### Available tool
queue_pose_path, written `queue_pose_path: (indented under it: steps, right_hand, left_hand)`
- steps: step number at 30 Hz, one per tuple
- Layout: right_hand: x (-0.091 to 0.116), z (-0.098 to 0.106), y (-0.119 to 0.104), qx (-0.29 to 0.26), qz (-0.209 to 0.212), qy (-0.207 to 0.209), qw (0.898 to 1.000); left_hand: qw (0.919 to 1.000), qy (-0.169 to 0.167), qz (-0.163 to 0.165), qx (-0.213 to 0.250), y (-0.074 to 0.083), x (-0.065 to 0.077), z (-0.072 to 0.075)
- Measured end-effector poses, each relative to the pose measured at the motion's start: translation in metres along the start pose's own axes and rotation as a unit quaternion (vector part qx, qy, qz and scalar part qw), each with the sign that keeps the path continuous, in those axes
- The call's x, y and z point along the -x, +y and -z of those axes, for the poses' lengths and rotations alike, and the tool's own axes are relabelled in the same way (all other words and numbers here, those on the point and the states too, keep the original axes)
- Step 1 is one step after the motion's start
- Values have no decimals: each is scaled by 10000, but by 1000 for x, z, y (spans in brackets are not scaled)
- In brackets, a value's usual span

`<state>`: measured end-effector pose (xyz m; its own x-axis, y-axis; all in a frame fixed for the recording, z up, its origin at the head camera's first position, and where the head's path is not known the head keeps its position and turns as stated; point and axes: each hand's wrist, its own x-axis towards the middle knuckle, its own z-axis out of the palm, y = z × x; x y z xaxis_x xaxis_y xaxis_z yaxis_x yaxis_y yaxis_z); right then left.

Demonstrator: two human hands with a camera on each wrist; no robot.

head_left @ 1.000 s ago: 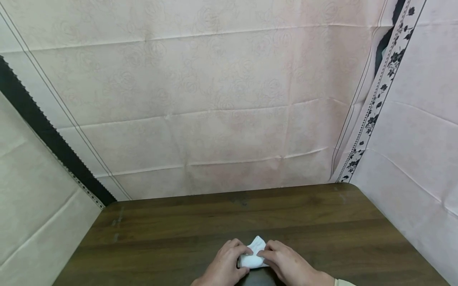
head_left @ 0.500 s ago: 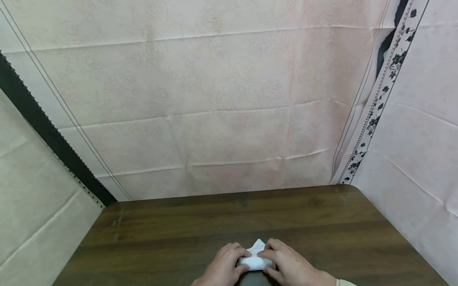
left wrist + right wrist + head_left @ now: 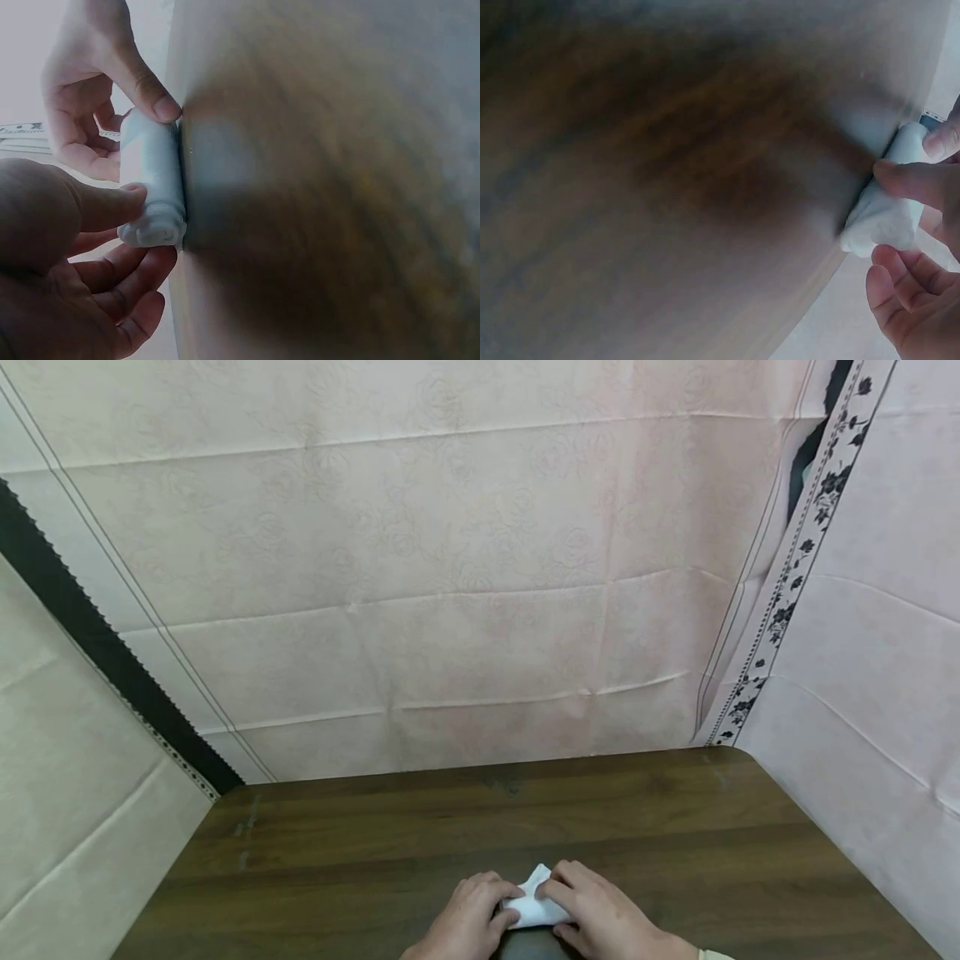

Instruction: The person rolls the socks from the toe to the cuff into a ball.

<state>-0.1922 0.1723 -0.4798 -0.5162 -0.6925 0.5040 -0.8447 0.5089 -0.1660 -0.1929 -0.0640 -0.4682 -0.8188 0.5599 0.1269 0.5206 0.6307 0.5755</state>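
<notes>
A rolled white cloth (image 3: 534, 912) lies on the wooden table near its front edge, a pointed loose flap sticking out at its far side in the head view. My left hand (image 3: 468, 920) grips its left end, thumb on the near side and fingers over the top. At the other end my right hand (image 3: 611, 914) holds it the same way. In the left wrist view the roll (image 3: 154, 161) shows layered folds at its end, with a thumb (image 3: 133, 201) pressing its side. The right wrist view shows the cloth's looser, creased right end (image 3: 885, 221) between thumb and fingers.
The brown wooden table (image 3: 375, 835) spreads out beyond the hands. Pale patterned cloth sheets (image 3: 450, 568) hang behind it and along both sides, with a black strip (image 3: 112, 643) at the left and a floral border (image 3: 795, 568) at the right.
The cloth's flap stands slightly lower and shows less than before. My right thumb has come into sight at the near side of the roll. Both hands have otherwise stayed in place.
</notes>
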Motion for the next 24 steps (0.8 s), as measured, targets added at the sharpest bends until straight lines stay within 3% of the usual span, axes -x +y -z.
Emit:
queue_pose_path:
  steps: [7, 14, 18, 24]
  right_hand:
    - [3, 2, -1, -144, -88, -211, 9996]
    - [2, 3, -1, -273, -149, -440, 9985]
    - [2, 4, 0, -521, -272, -589, 9965]
    - [1, 4, 2, -481, -145, -377, 9980]
  left_hand:
    - [9994, -49, 177, 292, 0, 0, -2]
    - [9992, 311, 89, 229, 2, 1, -5]
    - [9994, 240, 34, 264, 3, 0, -4]
    - [9995, 97, -44, 312, 5, -2, -3]
